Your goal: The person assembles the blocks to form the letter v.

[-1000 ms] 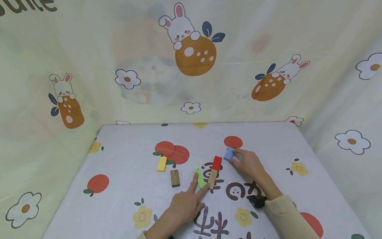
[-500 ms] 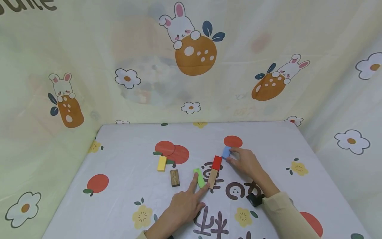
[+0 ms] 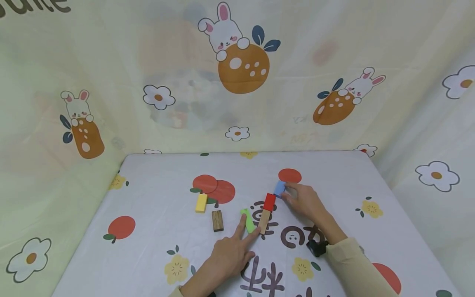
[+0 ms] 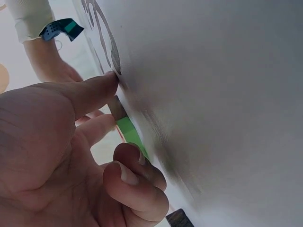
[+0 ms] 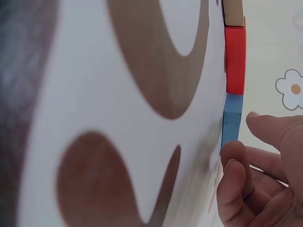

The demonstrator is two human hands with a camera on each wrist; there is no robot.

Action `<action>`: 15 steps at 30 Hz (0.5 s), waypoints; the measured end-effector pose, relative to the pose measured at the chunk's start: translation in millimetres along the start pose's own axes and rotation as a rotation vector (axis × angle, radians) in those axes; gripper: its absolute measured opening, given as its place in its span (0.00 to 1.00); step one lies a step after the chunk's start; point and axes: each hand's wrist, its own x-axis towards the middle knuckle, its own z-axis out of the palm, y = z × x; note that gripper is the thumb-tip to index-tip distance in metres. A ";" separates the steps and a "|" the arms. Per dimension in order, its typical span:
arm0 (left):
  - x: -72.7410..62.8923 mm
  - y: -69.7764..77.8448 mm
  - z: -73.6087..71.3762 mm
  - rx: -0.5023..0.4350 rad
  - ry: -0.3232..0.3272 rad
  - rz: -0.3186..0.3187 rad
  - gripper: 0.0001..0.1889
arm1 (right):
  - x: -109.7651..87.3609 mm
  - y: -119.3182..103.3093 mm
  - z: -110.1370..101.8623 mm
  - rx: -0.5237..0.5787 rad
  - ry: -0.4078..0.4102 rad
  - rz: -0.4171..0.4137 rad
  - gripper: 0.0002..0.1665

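Observation:
In the head view my right hand (image 3: 306, 202) has thumb and forefinger at the blue block (image 3: 280, 188), which lies end to end with the red block (image 3: 269, 202). A light wooden block (image 3: 264, 222) continues that slanting row toward me. The right wrist view shows the blue block (image 5: 232, 118) right against the red block (image 5: 236, 59), the thumb tip close beside it. My left hand (image 3: 231, 253) stretches two fingers out: one rests on the green block (image 3: 249, 222), the other touches the near end of the light wooden block. Its other fingers curl in the left wrist view.
A yellow block (image 3: 201, 203) and a dark brown wooden block (image 3: 217, 221) lie left of the row. The table's white cloth (image 3: 156, 247) carries printed fruit, flowers and letters. A patterned curtain (image 3: 167, 132) rises behind the table.
My right hand has moved slightly left with the blue block, from a gap beside the red block to its far end. The left hand and the other blocks stay in place.

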 end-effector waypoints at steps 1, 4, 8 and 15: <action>0.2 0.1 0.3 0.000 -0.001 0.000 0.38 | 0.1 0.8 -0.1 0.004 0.000 0.005 0.32; 0.0 0.3 0.5 0.002 0.000 0.000 0.38 | 0.8 3.1 -0.2 0.008 -0.002 0.014 0.31; -0.2 0.3 1.3 0.010 0.003 0.001 0.38 | 2.0 5.3 0.7 0.014 -0.004 0.021 0.31; -0.9 0.8 0.3 0.007 0.004 0.003 0.38 | 2.2 4.9 1.5 0.025 -0.015 0.029 0.30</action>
